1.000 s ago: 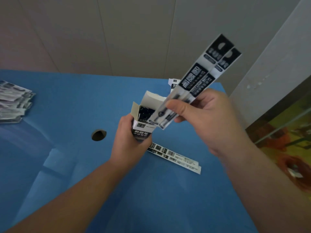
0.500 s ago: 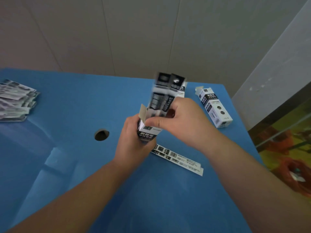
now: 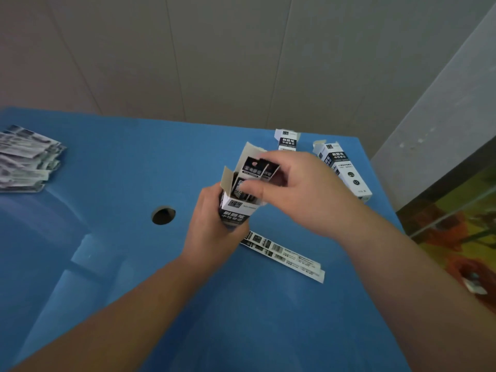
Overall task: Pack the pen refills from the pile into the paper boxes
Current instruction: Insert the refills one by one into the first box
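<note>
One blue table [image 3: 107, 170] under everything; refill pile [image 3: 25, 159] at far-left edge; two closed boxes [image 3: 345, 170] far right; two loose refills [image 3: 284, 256] lay nr centre; left hand [image 3: 214, 234] gripped open box [image 3: 236, 208] upright; right hand [image 3: 298, 189] pinched refill packs [image 3: 251, 173], lower ends inside box.

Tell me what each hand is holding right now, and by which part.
The left hand grips the open paper box around its lower body. The right hand pinches the pen refill packs near their top ends, which stick out of the box.
</note>
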Demonstrator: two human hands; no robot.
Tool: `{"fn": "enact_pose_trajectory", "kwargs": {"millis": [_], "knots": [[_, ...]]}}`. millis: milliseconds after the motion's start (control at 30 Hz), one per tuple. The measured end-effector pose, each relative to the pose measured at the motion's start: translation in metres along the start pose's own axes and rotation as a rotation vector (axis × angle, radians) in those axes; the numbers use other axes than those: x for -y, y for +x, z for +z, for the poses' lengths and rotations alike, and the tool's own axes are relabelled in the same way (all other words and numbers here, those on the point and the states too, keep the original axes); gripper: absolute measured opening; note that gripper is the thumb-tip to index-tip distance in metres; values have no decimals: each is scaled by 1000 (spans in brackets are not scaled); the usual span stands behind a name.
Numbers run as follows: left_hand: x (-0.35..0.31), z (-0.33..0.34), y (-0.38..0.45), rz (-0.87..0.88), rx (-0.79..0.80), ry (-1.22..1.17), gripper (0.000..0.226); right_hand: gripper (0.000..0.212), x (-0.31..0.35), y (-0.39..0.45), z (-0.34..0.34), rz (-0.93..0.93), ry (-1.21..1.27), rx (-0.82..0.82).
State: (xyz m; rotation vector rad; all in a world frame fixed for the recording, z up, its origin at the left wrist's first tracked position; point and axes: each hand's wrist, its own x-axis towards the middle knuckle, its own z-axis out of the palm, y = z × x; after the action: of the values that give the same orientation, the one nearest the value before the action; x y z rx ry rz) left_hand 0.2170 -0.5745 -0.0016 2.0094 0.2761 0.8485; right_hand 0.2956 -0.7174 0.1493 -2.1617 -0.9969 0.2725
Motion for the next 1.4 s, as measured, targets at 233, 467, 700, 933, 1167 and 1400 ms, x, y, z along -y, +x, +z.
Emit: {"fn": "enact_pose_trajectory", "kwargs": {"millis": [233,467,700,933,1167,1400], "knots": [[3,2,-3,-21,18,6,58,17,8,11,6,-3,-361,158],[5,2,-2,-3,31,-16,57,17,12,11,0,-52,-439,123],[6,0,-2,-49,-5,-66,55,15,-2,8,6,-40,-97,2],[2,-12,1,-50,61,-269,70,56,-30,-14,44,84,392,-275],[5,-30,1,55,186,-219,68,40,-34,-11,69,-23,620,-300],[2,-38,1,73,173,-221,77,20,-10,-3,58,-185,195,-369]]}}
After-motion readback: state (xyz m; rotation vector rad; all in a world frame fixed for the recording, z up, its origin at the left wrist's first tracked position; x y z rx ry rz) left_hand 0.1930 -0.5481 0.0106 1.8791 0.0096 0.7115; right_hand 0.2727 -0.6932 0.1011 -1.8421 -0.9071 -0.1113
